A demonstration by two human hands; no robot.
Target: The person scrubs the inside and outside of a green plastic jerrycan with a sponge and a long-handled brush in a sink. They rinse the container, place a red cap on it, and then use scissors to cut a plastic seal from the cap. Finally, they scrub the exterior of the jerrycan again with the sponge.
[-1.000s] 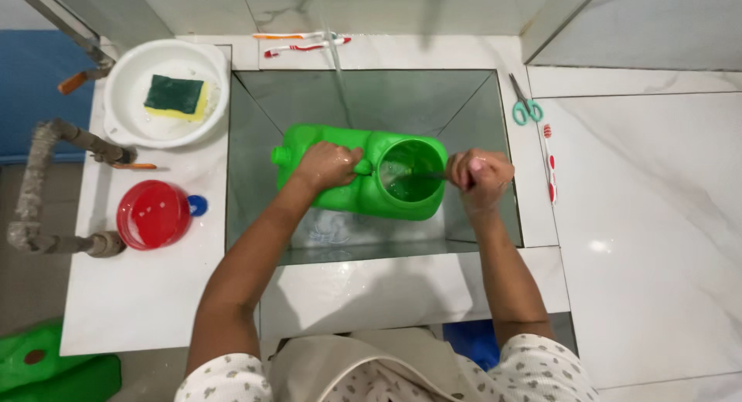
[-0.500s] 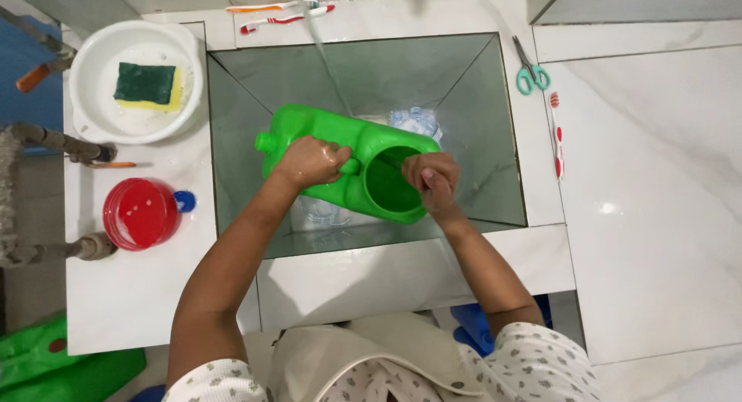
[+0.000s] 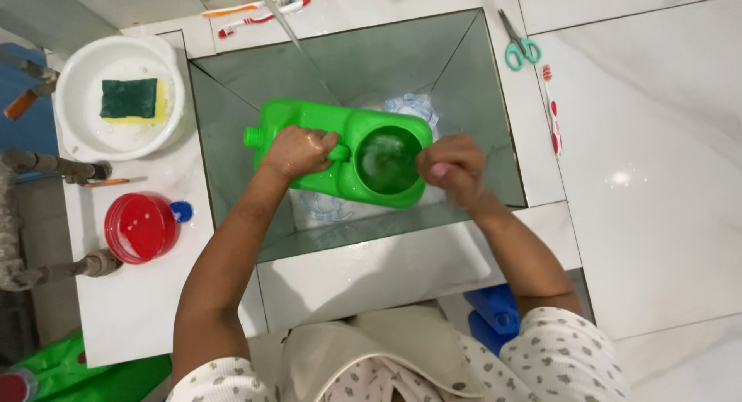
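Head view: one green jug (image 3: 332, 151) on its side over the sink (image 3: 232, 85), left hand (image 3: 297, 151) fingers wrapped on its handle, right hand (image 3: 452, 166) fingers curled at the round opening's right rim, contents unclear; left counter: one white bowl (image 3: 77, 85) with sponge (image 3: 129, 100), one red lid (image 3: 139, 226); far right: one pair of scissors (image 3: 516, 42).

Both bare forearms reach forward and inward from the bottom edge, elbows bent, sleeves ending at the upper arms; the left hand (image 3: 297, 151) lies palm down, fingers curled in a grip, its skin wet and glistening. The right hand (image 3: 452, 166) is closed into a loose fist, knuckles up, wrist bent slightly inward; the two hands are near each other, not touching.
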